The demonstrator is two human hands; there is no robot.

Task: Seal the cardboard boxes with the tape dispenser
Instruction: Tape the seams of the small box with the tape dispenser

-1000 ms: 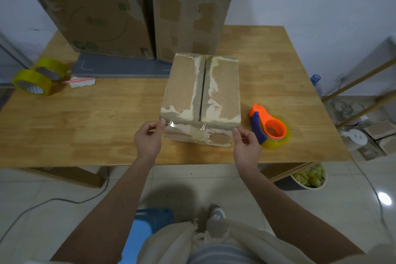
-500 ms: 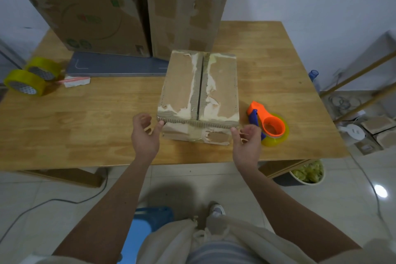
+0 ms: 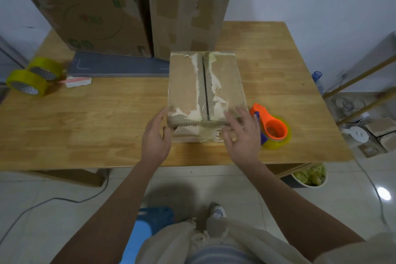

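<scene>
Now we see both hands loosened from the near edge of the small cardboard box (image 3: 204, 90), where a second ago they were pinching a strip of clear tape (image 3: 203, 136) down over that front corner. Our left hand (image 3: 155, 137) hovers at the box's near left corner, fingers straight and relaxed, holding nothing; whether it touches the cardboard we cannot tell. Our right hand (image 3: 242, 137) has lifted over the near right corner with fingers spread apart and blurred, gripping nothing. The tape now lies stuck across the front edge and down the front face, so we judge this strip laid. The long centre seam on top looks open and untaped, so the box is not yet sealed.

The tape dispenser (image 3: 272, 127), orange with a yellowish roll, lies on the wooden table (image 3: 107, 124) just to the right of the box, near the right hand. We expect it to be picked up next, though nothing shows that yet.

Behind the box stand two large cartons (image 3: 132, 8), touching each other. The left one carries faded green printed marks and a drawn arc, but no word can be read. A grey mat (image 3: 115, 66) behind and left of the box has thin white corner marks, no lettering. Two spare yellow tape rolls (image 3: 32, 77) sit far left of the box, unlabelled.
</scene>
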